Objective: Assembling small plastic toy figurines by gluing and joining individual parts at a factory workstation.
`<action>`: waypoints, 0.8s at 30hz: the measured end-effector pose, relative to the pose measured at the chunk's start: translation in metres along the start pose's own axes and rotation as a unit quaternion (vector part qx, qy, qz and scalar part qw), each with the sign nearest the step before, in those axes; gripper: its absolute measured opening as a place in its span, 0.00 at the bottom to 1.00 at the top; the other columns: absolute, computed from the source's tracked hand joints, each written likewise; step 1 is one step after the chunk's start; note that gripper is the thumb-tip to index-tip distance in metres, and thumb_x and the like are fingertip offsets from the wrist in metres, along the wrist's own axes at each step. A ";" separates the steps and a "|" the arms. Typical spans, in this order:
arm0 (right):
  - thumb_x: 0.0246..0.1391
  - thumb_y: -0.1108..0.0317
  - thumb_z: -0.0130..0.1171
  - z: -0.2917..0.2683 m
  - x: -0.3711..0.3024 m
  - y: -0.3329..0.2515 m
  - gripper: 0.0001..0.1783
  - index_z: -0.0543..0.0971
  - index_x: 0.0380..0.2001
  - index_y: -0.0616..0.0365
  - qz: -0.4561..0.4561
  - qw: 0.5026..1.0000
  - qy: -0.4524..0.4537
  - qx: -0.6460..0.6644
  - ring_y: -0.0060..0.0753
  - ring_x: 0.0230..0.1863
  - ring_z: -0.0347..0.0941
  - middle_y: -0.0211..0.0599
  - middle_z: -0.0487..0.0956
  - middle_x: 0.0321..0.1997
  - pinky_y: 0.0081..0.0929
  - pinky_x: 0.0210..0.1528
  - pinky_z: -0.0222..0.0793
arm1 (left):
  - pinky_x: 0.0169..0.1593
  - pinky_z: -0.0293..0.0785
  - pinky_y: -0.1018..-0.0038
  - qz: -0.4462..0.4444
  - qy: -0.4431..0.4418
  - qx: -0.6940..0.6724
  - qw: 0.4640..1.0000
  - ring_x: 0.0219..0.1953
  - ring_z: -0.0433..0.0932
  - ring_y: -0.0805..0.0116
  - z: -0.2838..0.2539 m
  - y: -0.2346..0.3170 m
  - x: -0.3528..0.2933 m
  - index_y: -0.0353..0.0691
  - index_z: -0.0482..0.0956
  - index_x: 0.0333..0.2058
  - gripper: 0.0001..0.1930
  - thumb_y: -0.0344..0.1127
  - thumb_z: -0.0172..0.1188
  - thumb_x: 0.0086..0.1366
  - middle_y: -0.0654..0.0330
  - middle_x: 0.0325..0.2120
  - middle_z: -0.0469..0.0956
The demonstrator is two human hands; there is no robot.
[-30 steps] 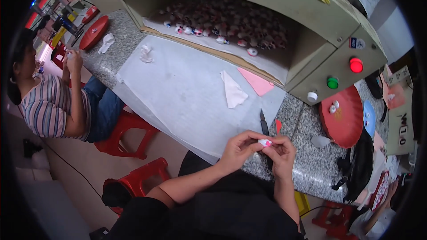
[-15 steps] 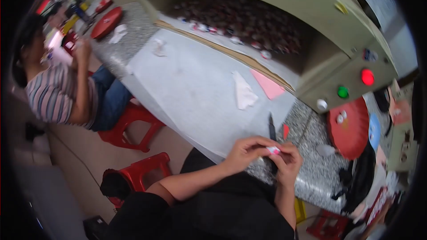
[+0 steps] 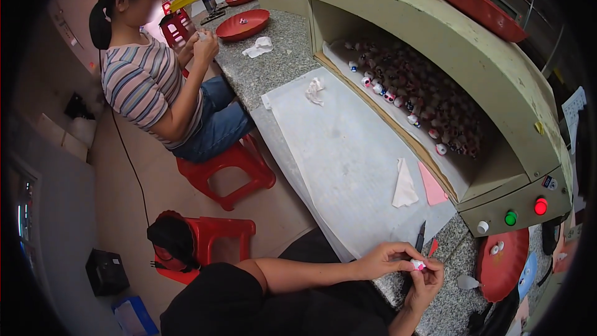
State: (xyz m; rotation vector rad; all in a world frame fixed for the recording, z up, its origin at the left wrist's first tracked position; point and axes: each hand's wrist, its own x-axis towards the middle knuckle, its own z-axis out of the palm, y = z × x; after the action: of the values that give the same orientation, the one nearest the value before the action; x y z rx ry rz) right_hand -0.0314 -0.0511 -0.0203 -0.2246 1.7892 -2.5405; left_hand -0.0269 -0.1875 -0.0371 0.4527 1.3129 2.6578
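Observation:
My left hand (image 3: 387,258) and my right hand (image 3: 428,281) meet over the near edge of the granite counter (image 3: 443,312), and together they pinch a small white and pink piece (image 3: 417,265) between the fingertips. A dark-handled knife (image 3: 421,236) lies on the counter just beyond my hands, beside a small red scrap (image 3: 433,246). A red tray (image 3: 501,265) with two small white pieces stands to the right.
A beige tunnel machine (image 3: 472,68) holds several small white and pink pieces (image 3: 410,96) on its belt, with coloured buttons (image 3: 525,211) on its front. White sheet (image 3: 348,162) carries a white cloth (image 3: 404,185) and pink card (image 3: 431,185). A seated person (image 3: 155,81) works at far left; red stools (image 3: 224,168) stand below.
The view has swung left and tilted, so my hands now sit lower right in the picture. Both hands still hold the small piece between them.

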 end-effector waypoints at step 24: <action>0.34 0.86 0.56 -0.002 0.004 0.002 0.15 0.68 0.29 0.63 0.037 0.999 -0.005 0.031 0.23 0.33 0.67 0.34 0.66 0.30 0.16 0.37 0.65 | 0.48 0.63 0.74 -0.023 0.002 -0.024 0.999 0.44 0.67 0.69 -0.003 0.004 0.005 0.33 0.69 0.38 0.10 0.24 0.51 0.54 0.55 0.39 0.69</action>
State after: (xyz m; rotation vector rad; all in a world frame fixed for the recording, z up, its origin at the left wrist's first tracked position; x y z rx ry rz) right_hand -0.0356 -0.0504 -0.0219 -0.1667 1.6785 -2.5350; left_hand -0.0322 -0.1912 -0.0343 0.4058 1.2410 2.6484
